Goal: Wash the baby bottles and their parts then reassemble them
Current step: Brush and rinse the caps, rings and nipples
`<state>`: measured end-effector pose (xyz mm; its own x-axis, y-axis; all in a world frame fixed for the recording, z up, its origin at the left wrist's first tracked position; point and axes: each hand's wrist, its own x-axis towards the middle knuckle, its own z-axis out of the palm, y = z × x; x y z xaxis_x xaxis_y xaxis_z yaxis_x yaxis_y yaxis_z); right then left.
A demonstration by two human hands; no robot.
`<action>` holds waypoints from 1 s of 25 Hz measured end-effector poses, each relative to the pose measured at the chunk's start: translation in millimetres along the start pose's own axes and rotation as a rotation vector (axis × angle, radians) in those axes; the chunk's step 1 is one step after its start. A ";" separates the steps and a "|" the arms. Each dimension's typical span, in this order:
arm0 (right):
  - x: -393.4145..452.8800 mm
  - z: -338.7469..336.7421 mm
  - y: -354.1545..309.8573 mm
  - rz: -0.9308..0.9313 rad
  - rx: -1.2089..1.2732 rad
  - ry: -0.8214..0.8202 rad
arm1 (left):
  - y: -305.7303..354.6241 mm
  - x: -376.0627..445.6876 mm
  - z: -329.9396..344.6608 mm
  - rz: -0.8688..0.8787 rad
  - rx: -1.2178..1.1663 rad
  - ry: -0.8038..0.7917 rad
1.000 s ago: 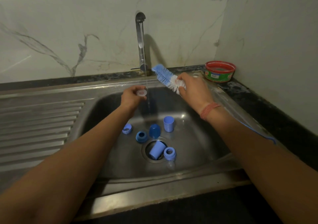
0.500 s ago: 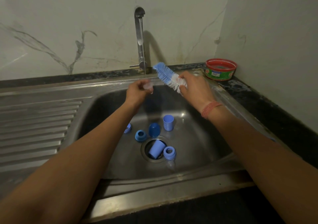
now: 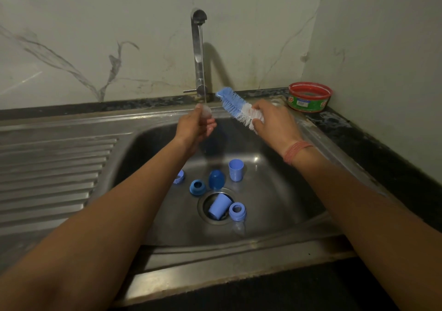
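Observation:
My left hand (image 3: 192,129) holds a small clear teat (image 3: 206,112) under the thin stream running from the tap (image 3: 198,55). My right hand (image 3: 275,124) grips a blue and white bottle brush (image 3: 235,107), its bristle end pointing up and left toward the tap. On the sink floor lie blue parts: a cap upright (image 3: 236,170), a dark blue cap (image 3: 216,179), two collar rings (image 3: 197,188) (image 3: 237,211), a cap lying in the drain (image 3: 219,206), and another piece (image 3: 179,176) partly hidden by my left forearm. A clear teat (image 3: 239,228) lies near the front.
The steel sink (image 3: 275,215) has a ribbed draining board (image 3: 52,174) on the left. A red and green tub of dish soap (image 3: 309,96) stands on the dark counter at the back right corner. Marble walls close off the back and right.
My left hand has risen with the teat, from lower over the basin up into the stream near the tap's base. The right hand and brush have stayed about where they were.

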<state>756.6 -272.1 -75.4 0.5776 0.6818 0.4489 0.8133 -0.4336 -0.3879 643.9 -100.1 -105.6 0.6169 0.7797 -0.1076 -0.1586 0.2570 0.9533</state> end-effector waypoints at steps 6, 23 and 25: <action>1.3 0.9 2.2 -0.008 -0.004 -0.009 | 1.7 -0.5 1.0 0.069 -0.073 -0.029; 0.2 -1.0 -0.8 0.013 0.014 -0.022 | 2.1 3.0 -0.3 0.022 0.007 -0.012; -0.1 -1.5 -1.0 0.011 0.015 -0.023 | -1.0 4.9 -0.8 0.067 0.098 -0.023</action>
<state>755.9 -272.6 -73.8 0.5848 0.6903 0.4260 0.8056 -0.4327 -0.4048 646.4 -96.0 -107.3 0.6251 0.7797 -0.0369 -0.1247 0.1464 0.9813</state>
